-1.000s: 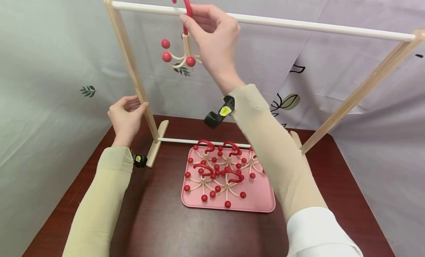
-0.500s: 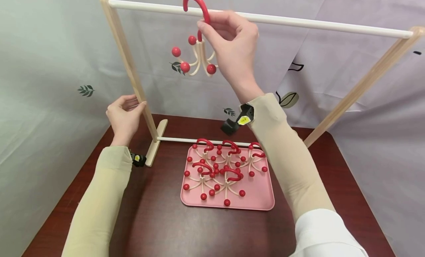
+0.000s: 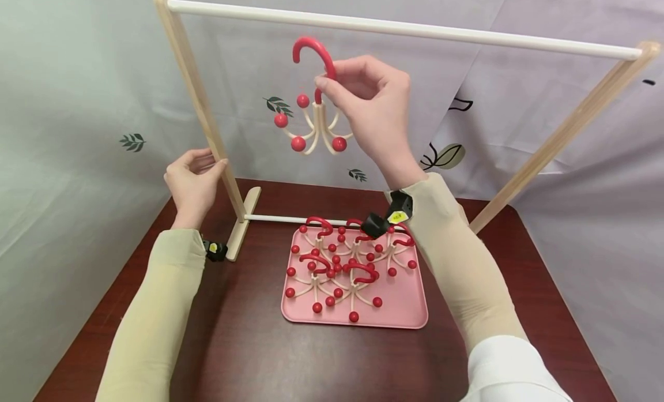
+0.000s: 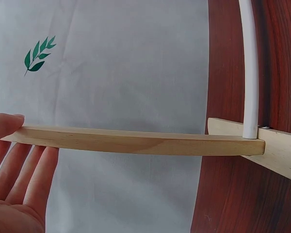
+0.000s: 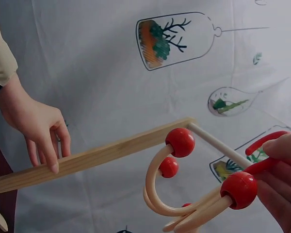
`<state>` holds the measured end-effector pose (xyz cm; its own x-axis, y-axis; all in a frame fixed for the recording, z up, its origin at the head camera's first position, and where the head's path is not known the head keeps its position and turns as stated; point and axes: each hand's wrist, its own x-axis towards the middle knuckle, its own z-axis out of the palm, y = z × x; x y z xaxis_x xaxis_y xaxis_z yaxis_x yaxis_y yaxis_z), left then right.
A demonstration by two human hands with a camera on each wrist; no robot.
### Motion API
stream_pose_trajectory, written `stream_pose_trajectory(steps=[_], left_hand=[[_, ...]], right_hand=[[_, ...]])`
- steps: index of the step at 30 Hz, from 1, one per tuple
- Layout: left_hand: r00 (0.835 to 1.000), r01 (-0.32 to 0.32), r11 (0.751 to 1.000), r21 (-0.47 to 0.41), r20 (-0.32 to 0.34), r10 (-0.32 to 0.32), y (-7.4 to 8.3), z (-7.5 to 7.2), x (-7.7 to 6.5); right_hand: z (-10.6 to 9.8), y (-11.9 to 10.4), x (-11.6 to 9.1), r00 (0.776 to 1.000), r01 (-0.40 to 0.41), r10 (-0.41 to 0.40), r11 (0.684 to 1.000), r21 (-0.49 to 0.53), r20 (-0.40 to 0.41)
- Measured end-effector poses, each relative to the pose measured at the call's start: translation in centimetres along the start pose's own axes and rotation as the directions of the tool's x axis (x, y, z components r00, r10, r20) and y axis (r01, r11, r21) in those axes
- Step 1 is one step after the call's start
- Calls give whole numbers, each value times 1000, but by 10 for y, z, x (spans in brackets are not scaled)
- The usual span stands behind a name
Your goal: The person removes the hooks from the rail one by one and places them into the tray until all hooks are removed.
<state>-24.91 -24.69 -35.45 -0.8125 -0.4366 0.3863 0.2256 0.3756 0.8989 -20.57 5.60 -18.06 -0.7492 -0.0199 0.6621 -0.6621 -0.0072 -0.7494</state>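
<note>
My right hand [image 3: 377, 105] pinches the red hook of a multi-arm hanger [image 3: 319, 124] between thumb and fingers. Cream arms with red ball tips curve out below that hook. In the head view the whole hanger appears under the white top rod [image 3: 415, 30] of a wooden rack, its hook unthreaded on the rod. My left hand [image 3: 192, 183] grips the rack's left post [image 3: 199, 96]. The left wrist view shows the thumb above the post [image 4: 136, 141] and the fingers beneath it. Close up in the right wrist view, red balls [image 5: 180, 142] stand near the rod.
A pink tray [image 3: 402, 310] on the dark red table [image 3: 249, 344] bears several similar hangers, hooks upward. Behind it runs the rack's low white rod [image 3: 275, 219]. The right post [image 3: 565, 136] slants beyond my right forearm. A patterned cloth [image 3: 155, 73] hangs behind.
My right hand has moved right and then down with the hanger, whose hook reached the top rod in the earlier views and now appears below it. My left hand keeps its hold on the post.
</note>
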Motion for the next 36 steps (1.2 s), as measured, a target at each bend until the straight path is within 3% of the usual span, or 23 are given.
stream_pose_trajectory(steps=[8,20,36], left_hand=[[1000,-8,1000,2,-2,8,0,1,0],[1000,-13,1000,-1,-4,12,0,1,-1],[1000,-20,1000,17,-9,20,-1,-1,-1]], right_hand=[[-9,2,-19,998,-8,10,999,-38,56],[-34,48,-39,990,-65,79,991,-116,117],[-75,74,-77,986,-131,147,977,-168,84]])
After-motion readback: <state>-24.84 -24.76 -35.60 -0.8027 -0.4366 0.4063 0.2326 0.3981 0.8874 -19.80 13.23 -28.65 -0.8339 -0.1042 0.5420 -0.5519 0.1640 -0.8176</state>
